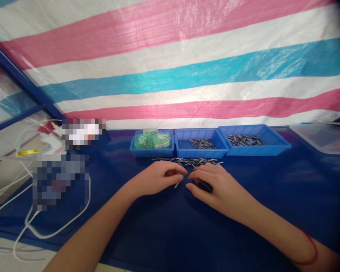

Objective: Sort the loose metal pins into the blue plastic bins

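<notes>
My left hand point(166, 176) is at the middle of the blue table, thumb and forefinger drawn together in a pinch. The pale end of a thin metal pin point(176, 185) pokes out below its thumb. Facing it, my right hand point(211, 181) has its thumb apart from its bent fingers, and nothing shows between the tips. Just beyond both hands lies a loose pile of thin metal pins point(198, 162), dark and silvery, partly covered by the fingers. More dark pins show in the gap under my right hand.
Behind the pile stand three blue bins: the left bin point(153, 152) with green-tinted bags, the middle bin point(201, 153) and right bin point(260, 151) with pins. A clear plastic lid point(320, 139) lies far right. White cables point(59, 232) loop at left. A striped sheet point(170, 79) hangs behind.
</notes>
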Available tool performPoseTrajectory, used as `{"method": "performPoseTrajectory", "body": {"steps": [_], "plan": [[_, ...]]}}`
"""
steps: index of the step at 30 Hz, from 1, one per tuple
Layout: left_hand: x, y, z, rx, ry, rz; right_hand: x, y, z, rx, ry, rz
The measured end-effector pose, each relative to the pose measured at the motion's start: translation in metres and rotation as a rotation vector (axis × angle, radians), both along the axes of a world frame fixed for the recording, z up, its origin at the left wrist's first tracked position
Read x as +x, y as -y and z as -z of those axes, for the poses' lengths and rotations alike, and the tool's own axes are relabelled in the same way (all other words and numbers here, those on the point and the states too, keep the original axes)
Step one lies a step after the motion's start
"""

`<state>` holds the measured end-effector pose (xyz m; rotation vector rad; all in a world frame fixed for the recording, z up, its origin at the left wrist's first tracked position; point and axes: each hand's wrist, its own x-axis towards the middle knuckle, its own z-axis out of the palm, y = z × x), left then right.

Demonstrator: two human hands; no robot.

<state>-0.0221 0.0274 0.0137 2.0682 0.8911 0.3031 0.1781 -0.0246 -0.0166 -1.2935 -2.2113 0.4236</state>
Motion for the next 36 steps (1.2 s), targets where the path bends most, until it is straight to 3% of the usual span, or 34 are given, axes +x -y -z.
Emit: {"method": "performPoseTrajectory", "body": {"steps": [4, 9, 14, 25, 36], "plan": [[0.013, 0.006, 0.013, -0.213, 0.307, -0.088, -0.008, 0.003, 0.001, -0.146, -0.117, 0.033], [0.019, 0.011, 0.017, -0.325, 0.439, -0.24, -0.009, 0.002, -0.005, -0.268, -0.246, 0.04], [0.019, 0.011, 0.014, -0.306, 0.476, -0.334, -0.006, 0.001, -0.009, -0.297, -0.288, 0.045], [0.02, 0.013, 0.017, -0.166, 0.455, -0.281, -0.007, -0.001, -0.001, -0.369, -0.457, 0.071], [0.017, 0.01, 0.02, -0.023, 0.356, -0.348, 0.0, -0.004, 0.0, -0.248, -0.563, 0.224]]}}
